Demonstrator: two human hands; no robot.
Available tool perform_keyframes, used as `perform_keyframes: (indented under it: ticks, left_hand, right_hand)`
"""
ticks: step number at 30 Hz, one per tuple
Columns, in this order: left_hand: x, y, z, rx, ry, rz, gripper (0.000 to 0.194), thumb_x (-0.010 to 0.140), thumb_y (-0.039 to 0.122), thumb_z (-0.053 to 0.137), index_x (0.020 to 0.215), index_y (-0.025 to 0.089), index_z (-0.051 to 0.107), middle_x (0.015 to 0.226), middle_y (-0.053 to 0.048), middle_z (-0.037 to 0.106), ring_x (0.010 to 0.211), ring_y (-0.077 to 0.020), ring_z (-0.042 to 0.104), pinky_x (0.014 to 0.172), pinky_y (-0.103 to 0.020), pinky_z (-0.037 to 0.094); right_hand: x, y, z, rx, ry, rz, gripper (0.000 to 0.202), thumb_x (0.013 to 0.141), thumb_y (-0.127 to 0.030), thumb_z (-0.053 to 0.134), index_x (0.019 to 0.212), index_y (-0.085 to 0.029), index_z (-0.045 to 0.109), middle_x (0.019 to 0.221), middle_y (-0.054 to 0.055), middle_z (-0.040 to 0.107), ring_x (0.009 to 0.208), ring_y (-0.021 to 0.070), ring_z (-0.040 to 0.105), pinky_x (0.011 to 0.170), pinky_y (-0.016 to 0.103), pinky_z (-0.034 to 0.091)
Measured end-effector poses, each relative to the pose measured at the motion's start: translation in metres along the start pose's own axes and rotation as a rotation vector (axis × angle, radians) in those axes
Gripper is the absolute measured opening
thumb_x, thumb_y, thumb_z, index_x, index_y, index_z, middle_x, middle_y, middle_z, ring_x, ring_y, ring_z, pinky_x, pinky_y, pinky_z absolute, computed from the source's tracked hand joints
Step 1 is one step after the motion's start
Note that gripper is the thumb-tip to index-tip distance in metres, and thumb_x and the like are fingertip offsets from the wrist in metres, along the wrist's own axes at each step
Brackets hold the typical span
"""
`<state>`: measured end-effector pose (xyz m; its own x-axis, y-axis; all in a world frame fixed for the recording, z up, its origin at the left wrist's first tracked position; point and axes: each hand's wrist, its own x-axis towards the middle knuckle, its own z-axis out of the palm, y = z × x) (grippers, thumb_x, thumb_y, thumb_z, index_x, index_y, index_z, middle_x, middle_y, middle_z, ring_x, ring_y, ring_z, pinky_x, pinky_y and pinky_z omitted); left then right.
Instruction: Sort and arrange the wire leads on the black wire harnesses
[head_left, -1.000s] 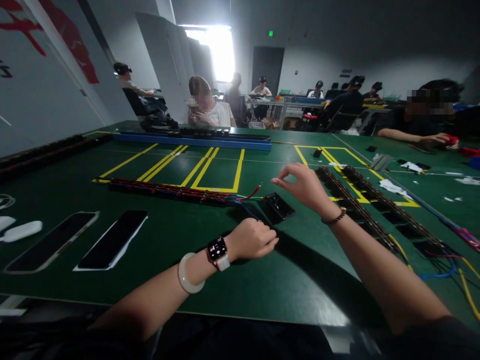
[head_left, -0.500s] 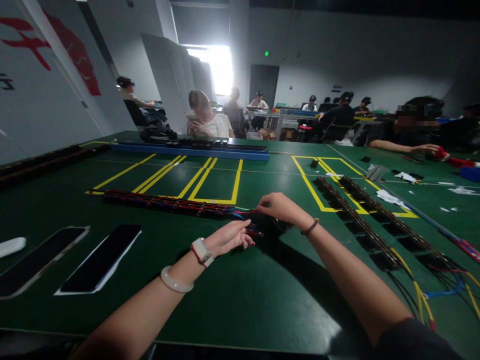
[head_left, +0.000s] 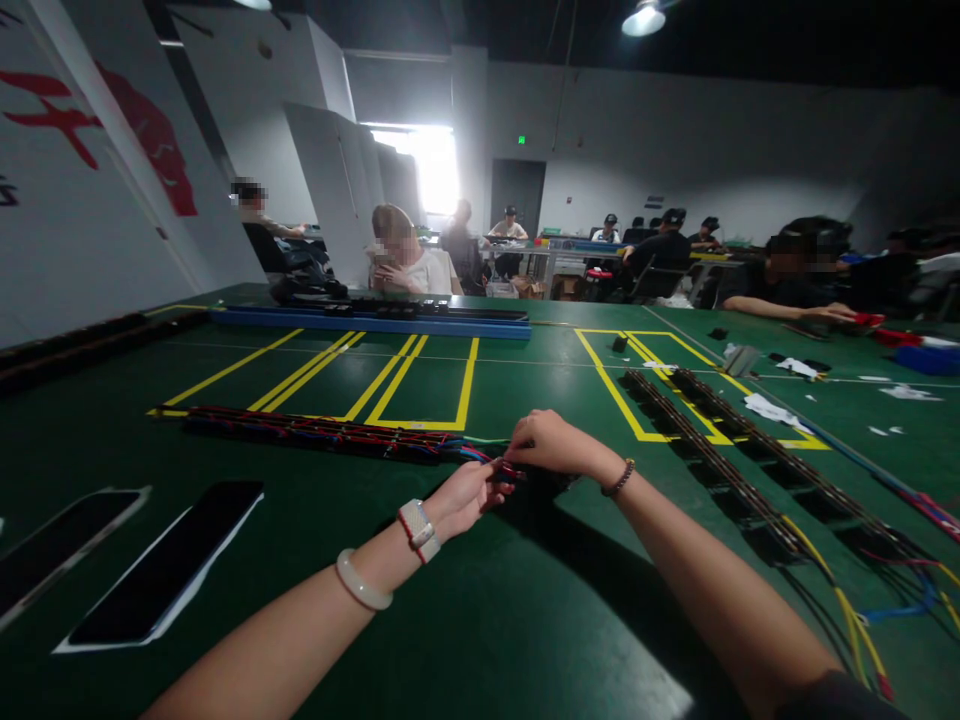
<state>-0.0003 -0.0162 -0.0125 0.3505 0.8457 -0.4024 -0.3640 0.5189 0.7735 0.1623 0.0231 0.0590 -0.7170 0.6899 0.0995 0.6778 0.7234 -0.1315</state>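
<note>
Green table (head_left: pixel 465 620) fills the lower frame; at its centre the red wire end (head_left: pixel 508 468) is pinched by the left hand (head_left: pixel 466 492) and the right hand (head_left: pixel 551 444) — both closed on it, beside the long black strip (head_left: pixel 315 433).

Bare green desk (head_left: pixel 480 620) lies open between the two forearms and toward the near edge, giving the hands free passage there. Obstacles: to the left, a long black strip with red and blue wires (head_left: pixel 300 432) runs up to the left hand (head_left: pixel 469 492) and right hand (head_left: pixel 551 442), with two flat black panels (head_left: pixel 161 565) lying near the front left. To the right, two parallel black component rows (head_left: pixel 720 440) and trailing yellow, blue and red cables (head_left: pixel 870 600) bar the way; the yellow-lined area (head_left: pixel 420 375) beyond is open.
</note>
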Motion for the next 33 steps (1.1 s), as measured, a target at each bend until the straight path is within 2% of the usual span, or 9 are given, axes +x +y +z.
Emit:
perform_keyframes:
  ticks: [3,6,11,17,22,27,30,33]
  left_hand:
    - [-0.002,0.001,-0.002,-0.022,-0.029,-0.007,0.009,0.09,0.015,0.046,0.086,0.012,0.054,0.075,-0.004,0.065,0.056,-0.0067,0.059,0.046,-0.015,0.042]
    - [-0.003,0.0,-0.003,-0.05,-0.048,-0.015,0.006,0.089,0.016,0.05,0.085,0.013,0.053,0.08,-0.005,0.066,0.058,-0.0068,0.059,0.049,-0.016,0.044]
    - [-0.004,-0.002,-0.008,-0.057,-0.126,-0.03,0.011,0.089,0.019,0.05,0.084,0.011,0.056,0.078,-0.005,0.066,0.056,-0.0061,0.057,0.052,-0.017,0.043]
    - [-0.004,-0.007,-0.01,0.16,-0.263,0.025,0.023,0.087,0.031,0.053,0.081,0.009,0.058,0.072,-0.005,0.063,0.049,-0.0062,0.051,0.046,-0.019,0.036]
    - [-0.004,-0.008,-0.008,0.26,-0.368,0.021,0.026,0.083,0.037,0.057,0.078,0.011,0.056,0.072,-0.003,0.063,0.047,-0.0058,0.049,0.046,-0.02,0.035]
    - [-0.002,-0.008,-0.01,0.343,-0.364,0.026,0.029,0.084,0.04,0.055,0.076,0.012,0.054,0.07,-0.002,0.061,0.044,-0.0036,0.044,0.044,-0.019,0.031]
    - [0.001,-0.01,-0.012,0.333,-0.364,0.027,0.028,0.085,0.039,0.053,0.08,0.012,0.054,0.072,-0.002,0.062,0.045,-0.0037,0.045,0.045,-0.019,0.031]
    - [0.002,-0.011,-0.012,0.274,-0.357,0.007,0.025,0.086,0.037,0.054,0.081,0.012,0.054,0.078,-0.005,0.065,0.049,-0.0048,0.048,0.048,-0.019,0.033]
  right_hand:
    - [0.005,0.012,0.002,-0.058,0.077,0.128,0.024,0.087,-0.035,0.054,0.097,-0.023,0.071,0.095,0.005,0.071,0.089,0.0192,0.062,0.078,0.028,0.041]
    - [0.015,0.019,0.014,-0.13,-0.029,0.236,0.028,0.084,-0.04,0.058,0.101,-0.022,0.07,0.093,0.007,0.071,0.086,0.0212,0.064,0.073,0.028,0.043]
    - [0.029,0.027,0.023,-0.137,-0.21,0.264,0.026,0.083,-0.04,0.06,0.095,-0.021,0.071,0.09,0.008,0.071,0.078,0.0203,0.065,0.061,0.025,0.043]
    - [0.043,0.046,0.009,-0.276,-0.164,0.281,0.025,0.083,-0.04,0.06,0.089,-0.019,0.073,0.086,0.011,0.071,0.076,0.0221,0.065,0.06,0.026,0.043]
    - [0.061,0.064,0.008,-0.305,-0.155,0.23,0.026,0.085,-0.039,0.059,0.092,-0.018,0.073,0.091,0.012,0.071,0.085,0.0239,0.065,0.069,0.028,0.043]
    - [0.075,0.078,0.016,-0.307,-0.165,0.164,0.026,0.088,-0.038,0.056,0.096,-0.018,0.072,0.094,0.01,0.071,0.086,0.0207,0.063,0.076,0.027,0.04]
    - [0.074,0.079,0.018,-0.297,-0.153,0.109,0.025,0.089,-0.035,0.055,0.095,-0.018,0.071,0.093,0.008,0.07,0.088,0.0191,0.062,0.081,0.027,0.038]
    - [0.061,0.074,0.02,-0.297,-0.111,0.043,0.021,0.088,-0.031,0.057,0.098,-0.016,0.069,0.097,0.009,0.068,0.096,0.0203,0.058,0.09,0.03,0.035]
